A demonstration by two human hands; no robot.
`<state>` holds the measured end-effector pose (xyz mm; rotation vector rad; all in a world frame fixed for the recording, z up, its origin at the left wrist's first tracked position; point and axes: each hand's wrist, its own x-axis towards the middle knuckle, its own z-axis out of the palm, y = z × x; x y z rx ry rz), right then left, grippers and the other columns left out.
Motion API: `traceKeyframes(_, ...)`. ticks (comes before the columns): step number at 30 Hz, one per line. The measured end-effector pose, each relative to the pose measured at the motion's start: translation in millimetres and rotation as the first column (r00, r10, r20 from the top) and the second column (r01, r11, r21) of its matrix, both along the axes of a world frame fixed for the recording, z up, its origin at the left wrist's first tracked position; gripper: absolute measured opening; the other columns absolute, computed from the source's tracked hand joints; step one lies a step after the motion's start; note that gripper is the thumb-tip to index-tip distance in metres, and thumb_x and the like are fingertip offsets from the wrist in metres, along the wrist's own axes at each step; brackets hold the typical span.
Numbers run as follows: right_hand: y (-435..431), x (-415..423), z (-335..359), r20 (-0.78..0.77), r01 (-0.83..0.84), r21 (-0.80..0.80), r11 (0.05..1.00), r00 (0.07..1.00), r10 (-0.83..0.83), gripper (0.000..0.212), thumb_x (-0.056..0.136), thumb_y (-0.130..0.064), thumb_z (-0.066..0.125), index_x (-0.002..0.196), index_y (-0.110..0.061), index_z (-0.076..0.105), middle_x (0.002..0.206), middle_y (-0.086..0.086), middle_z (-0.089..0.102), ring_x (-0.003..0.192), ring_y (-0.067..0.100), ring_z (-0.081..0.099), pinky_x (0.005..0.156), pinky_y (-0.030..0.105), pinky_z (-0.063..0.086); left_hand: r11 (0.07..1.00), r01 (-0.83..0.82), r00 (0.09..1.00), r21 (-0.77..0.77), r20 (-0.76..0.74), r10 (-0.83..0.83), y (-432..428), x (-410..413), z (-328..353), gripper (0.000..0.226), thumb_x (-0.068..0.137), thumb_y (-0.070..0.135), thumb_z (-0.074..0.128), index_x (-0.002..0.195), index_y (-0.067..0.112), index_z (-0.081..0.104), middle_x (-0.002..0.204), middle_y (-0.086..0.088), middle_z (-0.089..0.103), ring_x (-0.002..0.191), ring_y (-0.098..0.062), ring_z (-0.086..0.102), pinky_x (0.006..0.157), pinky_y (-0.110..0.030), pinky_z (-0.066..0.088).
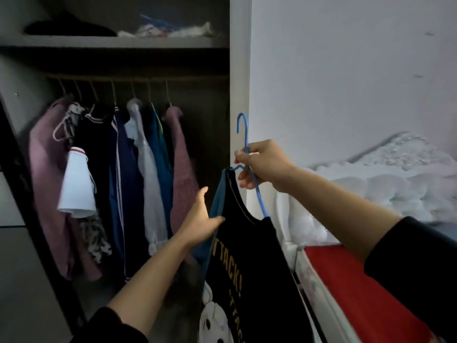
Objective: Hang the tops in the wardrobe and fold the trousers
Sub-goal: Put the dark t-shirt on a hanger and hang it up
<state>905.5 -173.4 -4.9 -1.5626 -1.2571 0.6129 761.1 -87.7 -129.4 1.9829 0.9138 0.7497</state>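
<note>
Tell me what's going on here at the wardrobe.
A person looks about to hang a black printed top in the wardrobe. The right hand grips the blue hanger just below its hook, with the top already on it, while the left hand touches the top near its shoulder. The hanger is not yet on the rail, where several other garments already hang.
</note>
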Motion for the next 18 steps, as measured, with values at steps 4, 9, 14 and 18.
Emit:
traceKeyframes(4,61,-8,9,0.091,-0.035,0.02,0.999,0.995,0.033,0.019,0.097,-0.023,0.054,0.09,-0.006,0.061,0.059,0.008,0.062,0.041,0.012,0.06,0.043,0.02,0.049,0.994,0.054,0.998,-0.09,-0.036,-0.058,73,17,7,0.084,0.091,0.013,0.058,0.153,0.023,0.003,0.156,-0.001,0.021,0.139,-0.016,0.028,0.106,-0.025,0.027)
traceKeyframes(9,139,-8,23,0.218,0.042,0.061,0.997,0.974,-0.055,0.019,0.097,-0.025,0.054,0.089,-0.009,0.062,0.064,0.006,0.063,0.046,0.01,0.06,0.05,0.021,0.051,0.989,0.141,0.986,0.046,-0.092,-0.136,142,32,20,0.055,0.09,0.01,0.052,0.133,0.034,0.029,0.134,0.013,0.042,0.125,-0.005,0.039,0.101,-0.024,0.036)
traceKeyframes(14,215,2,35,0.234,0.123,0.042,0.992,0.964,-0.13,0.018,0.097,-0.025,0.054,0.096,-0.008,0.061,0.064,0.007,0.064,0.046,0.012,0.06,0.047,0.022,0.048,0.816,-0.079,0.905,0.573,-0.303,0.3,219,36,52,0.067,0.09,0.022,0.05,0.15,0.019,0.022,0.159,-0.009,0.008,0.146,-0.026,-0.004,0.118,-0.04,0.005)
traceKeyframes(18,279,6,47,0.239,0.18,0.051,0.982,0.953,-0.187,0.021,0.098,-0.025,0.052,0.098,-0.007,0.062,0.066,0.009,0.064,0.047,0.014,0.059,0.045,0.022,0.046,0.574,-0.125,0.888,0.809,-0.167,0.429,277,33,98,0.063,0.091,0.029,0.047,0.149,0.018,0.024,0.16,-0.007,0.002,0.146,-0.023,-0.012,0.117,-0.039,-0.006)
